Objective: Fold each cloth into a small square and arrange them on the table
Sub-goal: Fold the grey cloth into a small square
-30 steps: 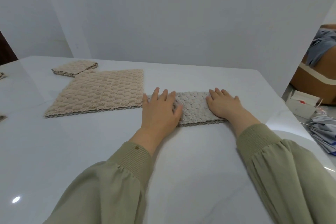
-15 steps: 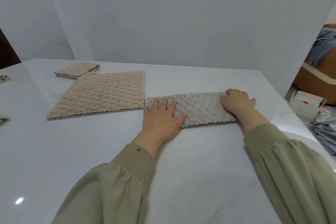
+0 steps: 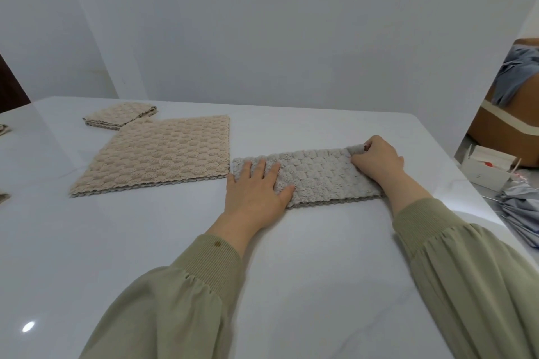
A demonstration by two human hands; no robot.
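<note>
A grey textured cloth [image 3: 318,175], folded into a long strip, lies on the white table [image 3: 306,256] in front of me. My left hand [image 3: 256,186] presses flat on its left end with straight fingers. My right hand [image 3: 377,162] pinches the strip's right end, fingers curled round the edge. To the left lies a larger beige cloth [image 3: 163,154], spread flat and touching the grey strip's left end. Behind it sits a small folded beige square [image 3: 119,116].
Bits of other cloths peek in at the table's left edge [image 3: 3,130]. Off the table's right side are a cardboard box [image 3: 507,131], a small white box [image 3: 487,167] and a grey-blue umbrella [image 3: 522,213]. A wall stands close behind the table.
My right hand slid right along the grey strip to its end and curled its fingers round the edge. My left hand stayed flat on the left end.
</note>
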